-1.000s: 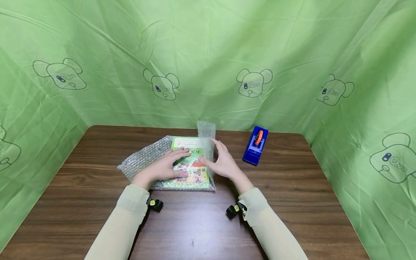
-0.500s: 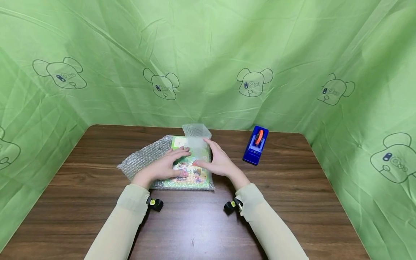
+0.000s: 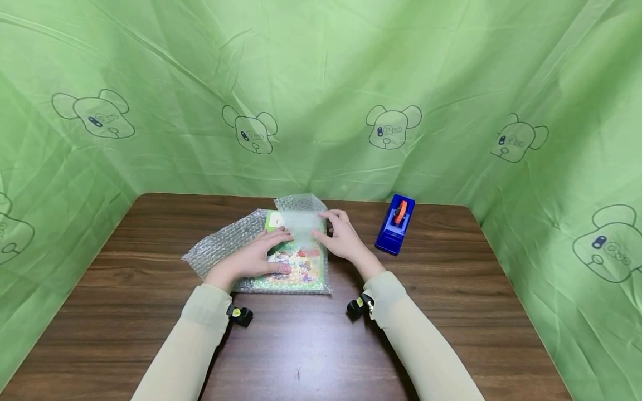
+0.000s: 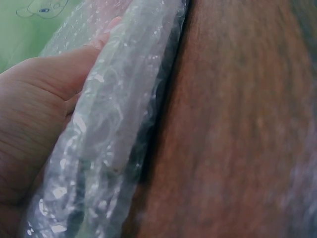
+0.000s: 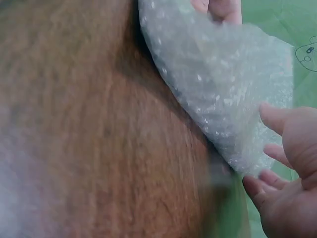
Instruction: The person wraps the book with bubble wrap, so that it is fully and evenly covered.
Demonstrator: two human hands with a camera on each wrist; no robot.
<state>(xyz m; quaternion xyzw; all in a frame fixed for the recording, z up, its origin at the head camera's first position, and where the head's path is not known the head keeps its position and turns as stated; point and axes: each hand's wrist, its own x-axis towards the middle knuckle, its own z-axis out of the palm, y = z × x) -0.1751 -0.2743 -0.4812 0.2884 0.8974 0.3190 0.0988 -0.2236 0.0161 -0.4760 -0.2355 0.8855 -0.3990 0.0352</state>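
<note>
A picture book with a green, colourful cover lies on the table, partly inside bubble wrap. One clear flap of the wrap is folded over the book's upper right part. My left hand rests on the left side of the book, fingers and thumb spread over the cover. At the right edge, my right hand touches the folded wrap with its thumb and fingertips. The right wrist view has the right thumb against the bubbly surface, the other fingertips near its corner and apart from the thumb.
A blue tape dispenser with an orange roll core stands right of the book, toward the back of the wooden table. Green curtain with mouse-head drawings hangs around the table's back and sides.
The wrap's right flap has come over leftward, covering more of the book's upper cover. My right hand moved a little left, then back, its fingers now more bent. The left hand stays put.
</note>
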